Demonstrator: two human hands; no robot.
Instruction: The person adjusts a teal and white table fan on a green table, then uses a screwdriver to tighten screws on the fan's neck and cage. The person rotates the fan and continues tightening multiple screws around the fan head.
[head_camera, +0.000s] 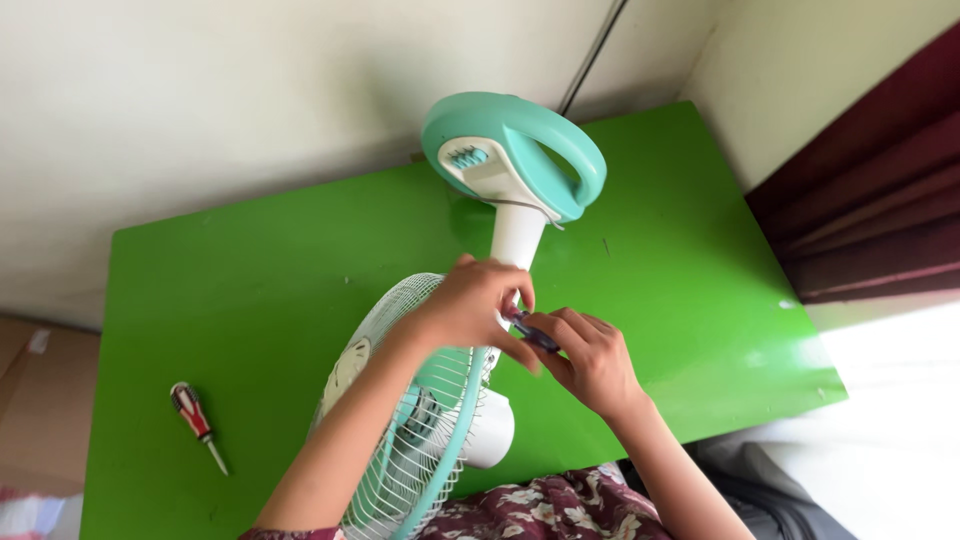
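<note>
1. One table fan (470, 330) is seen lying tipped on a green table (250, 290); its round turquoise base (515, 150) points toward the wall, while its white wire grille (400, 430) lies at the near edge, close to the person's lap.
2. The left hand (472, 300) is closed around the white neck (517, 238) where it meets the motor housing; the fingers are curled, and thumb and fingertips are pressed to the plastic.
3. The right hand (590, 360) is held just beside the left, touching it. A small dark tool (535, 332) is pinched between thumb and forefinger, its tip directed at the neck joint. What kind of tool it is cannot be told.
4. Handling, judged: the fan is taken to be light for its bulk, being mostly hollow plastic and thin wire. The neck and base are judged stiff and the soundest places to grip. The grille is judged springy and easily bent, so it is a poor hold. The plastic looks smooth and may slip in the hand.
5. The balance is judged uneven: the base and the head are at opposite ends, so rolling on the curved grille is possible unless the neck is steadied.
6. Count: one fan; one dark tool in hand; one red-handled screwdriver (196, 412) lying untouched on the table's left part, well apart from both hands; two hands, both engaged.
7. A brown cardboard box (40, 400) is noted beyond the table's left edge, and one dark cable (590, 55) runs up the wall behind the base.
</note>
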